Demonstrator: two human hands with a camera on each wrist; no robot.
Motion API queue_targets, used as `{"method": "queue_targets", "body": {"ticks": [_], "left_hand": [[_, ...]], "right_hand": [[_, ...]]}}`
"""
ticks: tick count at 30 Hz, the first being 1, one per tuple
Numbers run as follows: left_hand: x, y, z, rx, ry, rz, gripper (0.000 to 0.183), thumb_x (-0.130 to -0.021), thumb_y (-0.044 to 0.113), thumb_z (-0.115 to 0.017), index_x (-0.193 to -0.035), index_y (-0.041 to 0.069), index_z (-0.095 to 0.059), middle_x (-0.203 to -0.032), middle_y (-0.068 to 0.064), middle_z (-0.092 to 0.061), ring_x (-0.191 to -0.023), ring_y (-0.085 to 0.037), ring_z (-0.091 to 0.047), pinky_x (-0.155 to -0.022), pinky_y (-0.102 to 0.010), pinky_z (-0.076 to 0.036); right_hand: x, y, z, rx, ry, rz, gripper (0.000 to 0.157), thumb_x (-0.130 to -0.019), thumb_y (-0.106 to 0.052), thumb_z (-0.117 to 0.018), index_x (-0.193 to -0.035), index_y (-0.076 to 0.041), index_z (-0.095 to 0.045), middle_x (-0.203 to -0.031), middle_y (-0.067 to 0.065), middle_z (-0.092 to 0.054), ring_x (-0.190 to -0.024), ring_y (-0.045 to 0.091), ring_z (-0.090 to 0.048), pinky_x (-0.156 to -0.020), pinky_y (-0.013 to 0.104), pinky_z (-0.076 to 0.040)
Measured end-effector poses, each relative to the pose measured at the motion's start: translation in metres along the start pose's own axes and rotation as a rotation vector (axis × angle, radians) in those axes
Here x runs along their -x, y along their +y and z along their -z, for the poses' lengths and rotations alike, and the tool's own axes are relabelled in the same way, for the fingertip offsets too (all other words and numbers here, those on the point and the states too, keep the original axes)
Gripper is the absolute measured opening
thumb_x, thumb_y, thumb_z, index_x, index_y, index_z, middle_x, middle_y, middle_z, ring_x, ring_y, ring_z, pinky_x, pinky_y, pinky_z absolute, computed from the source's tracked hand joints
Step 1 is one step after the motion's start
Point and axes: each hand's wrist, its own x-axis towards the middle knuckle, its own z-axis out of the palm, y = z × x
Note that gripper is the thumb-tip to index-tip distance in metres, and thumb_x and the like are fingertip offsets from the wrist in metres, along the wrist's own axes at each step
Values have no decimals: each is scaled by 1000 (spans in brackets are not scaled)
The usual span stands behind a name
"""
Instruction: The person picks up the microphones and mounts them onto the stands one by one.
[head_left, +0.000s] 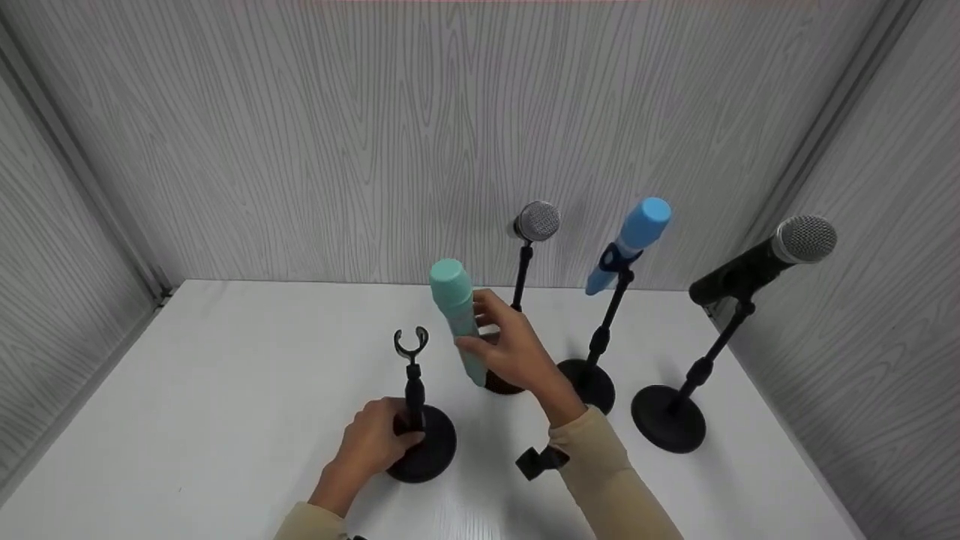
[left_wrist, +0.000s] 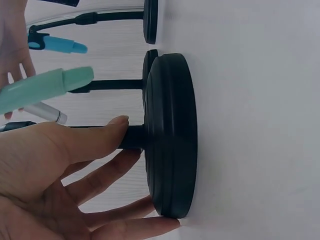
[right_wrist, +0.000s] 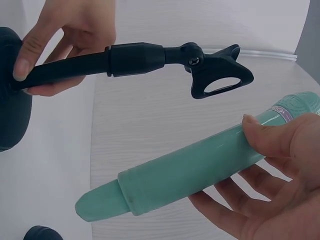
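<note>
My left hand [head_left: 373, 437] pinches the pole of a black microphone stand [head_left: 415, 391] low down, just above its round base [left_wrist: 172, 135]. At the stand's top, an open C-shaped clip [right_wrist: 220, 75] has nothing in it. In my right hand [head_left: 512, 346] is a mint-green microphone [head_left: 451, 291], gripped around its body between thumb and fingers, head end up. The microphone is held in the air to the right of the clip, apart from it. In the right wrist view its narrower tail end [right_wrist: 102, 201] points down to the left.
Behind my right hand stands a silver-headed microphone [head_left: 538, 221] on a stand, its base partly hidden. Further right are a blue microphone [head_left: 641, 225] and a black microphone [head_left: 750, 266], each on its own stand. Wood-grain panels [head_left: 337, 135] enclose the white table [head_left: 225, 390].
</note>
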Motion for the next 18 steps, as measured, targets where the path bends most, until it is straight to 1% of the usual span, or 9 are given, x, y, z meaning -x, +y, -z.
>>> {"method": "queue_targets", "body": {"ticks": [4, 8, 13, 18], "left_hand": [[-1, -2, 0, 5, -4, 4, 14, -76, 17, -78, -84, 16, -67, -75, 2, -65, -72, -12, -59, -62, -32, -47], [-2, -2, 0, 7, -10, 5, 13, -76, 18, -78, -83, 17, -67, -74, 4, -65, -71, -11, -59, -63, -32, -47], [-3, -1, 0, 20, -22, 5, 12, -76, 18, -78, -80, 17, -67, -71, 4, -64, -68, -10, -58, -60, -30, -45], [-4, -1, 0, 30, -24, 5, 12, -77, 17, -78, -80, 17, -67, -71, 4, -64, -69, -10, -58, -60, -30, -45]], "right_hand": [[-6, -4, -3, -25, -9, 26, 52, -85, -12, -70, -132, -18, -47, -124, 8, -61, -108, 22, -63, -89, 43, -53], [-10, -6, -3, -29, -31, 22, 54, -85, -10, -71, -132, -17, -47, -125, 8, -60, -109, 22, -63, -89, 41, -54], [-15, -11, 2, 34, -72, 4, 57, -83, -8, -71, -134, -17, -45, -124, 6, -61, -108, 20, -64, -85, 37, -55], [-23, -19, 8, 91, -134, 28, 56, -83, -6, -71, -132, -17, -47, -124, 7, -62, -106, 20, -65, -85, 40, -55]]}}
